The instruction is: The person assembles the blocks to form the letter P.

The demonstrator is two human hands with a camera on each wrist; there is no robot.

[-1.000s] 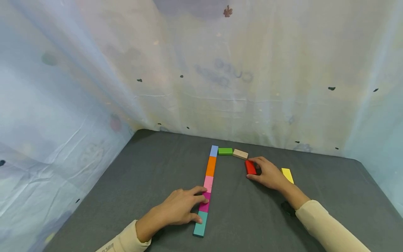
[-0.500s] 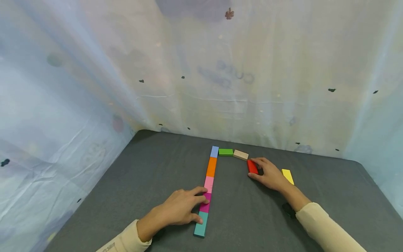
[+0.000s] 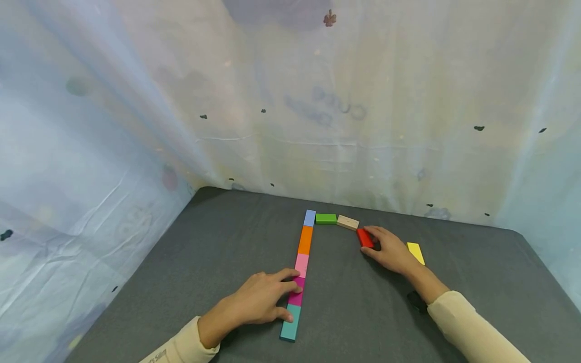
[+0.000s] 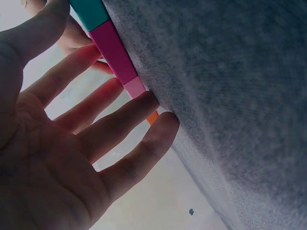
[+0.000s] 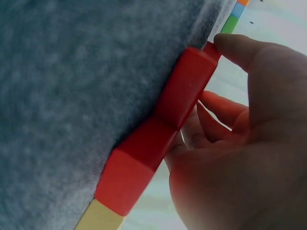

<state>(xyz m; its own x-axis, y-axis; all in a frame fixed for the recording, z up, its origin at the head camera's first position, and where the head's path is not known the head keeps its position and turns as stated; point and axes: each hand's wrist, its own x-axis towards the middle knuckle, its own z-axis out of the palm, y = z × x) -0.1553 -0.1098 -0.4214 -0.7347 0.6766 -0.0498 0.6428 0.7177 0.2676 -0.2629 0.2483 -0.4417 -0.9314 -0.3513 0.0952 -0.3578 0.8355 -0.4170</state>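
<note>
In the head view my left hand [image 3: 254, 300] lies over a straight row of coloured blocks. Its fingertips rest on the pink block [image 3: 301, 263] and magenta block [image 3: 296, 298], its thumb on the teal block [image 3: 290, 327]. An orange block [image 3: 305, 240] and a blue block [image 3: 309, 218] continue the row. From its far end, a green block [image 3: 326, 219] and a plain wooden block [image 3: 347, 223] run rightward. My right hand [image 3: 389, 250] pinches a red block [image 3: 365, 238] by its two ends, its far corner right at the wooden block. Red surfaces [image 5: 187, 86] form a bent line in the right wrist view.
A yellow block [image 3: 415, 252] lies behind my right wrist, partly hidden by it. Dark grey cloth [image 3: 218, 242] covers the table. Pale patterned sheeting [image 3: 290, 151] hangs along the back and left side. A small black object [image 3: 416, 301] shows under my right wrist.
The red block in my right hand has shifted slightly right and away from me, and turned, bringing its far end against the wooden block's corner. My left hand stays where it was.
</note>
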